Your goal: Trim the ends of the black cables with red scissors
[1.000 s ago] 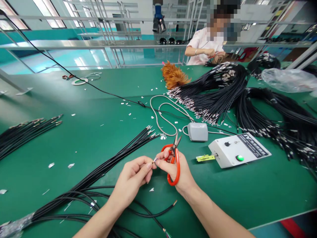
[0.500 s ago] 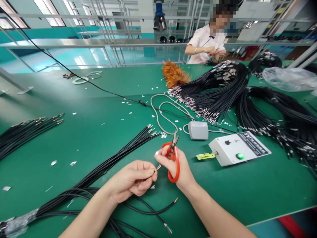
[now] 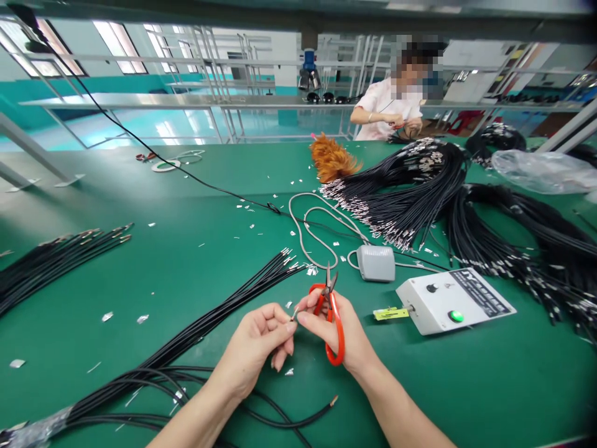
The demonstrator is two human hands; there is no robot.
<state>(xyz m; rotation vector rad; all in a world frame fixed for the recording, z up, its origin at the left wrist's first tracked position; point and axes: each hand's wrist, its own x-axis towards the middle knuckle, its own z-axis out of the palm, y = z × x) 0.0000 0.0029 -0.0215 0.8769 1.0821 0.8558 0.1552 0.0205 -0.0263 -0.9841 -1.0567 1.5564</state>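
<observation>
My left hand (image 3: 263, 339) pinches a black cable close to its stripped end (image 3: 294, 315), where thin wires stick out between my two hands. Most of that cable is hidden behind the hand. Red-handled scissors (image 3: 336, 333) sit in my right hand (image 3: 342, 323), blades parted and pointing away from me. The right thumb and forefinger reach the wire tip beside the left fingertips. Left of my hands lies a bundle of black cables (image 3: 209, 317) with bared ends. Below them, a loose cable end (image 3: 333, 401) shows a copper-coloured tip.
A white control box (image 3: 454, 302) with a lit green button stands at right, near a grey foot pedal (image 3: 375, 262). Large piles of black cables (image 3: 396, 193) lie beyond, beside an orange-brown duster (image 3: 332, 158). Foil scraps (image 3: 142, 319) dot the green table. Another person (image 3: 389, 112) works opposite.
The view has tilted up, so the scene sits lower. My right thumb and forefinger have moved onto the wire tip, and some left fingers have loosened. The scissors stay in my right hand.
</observation>
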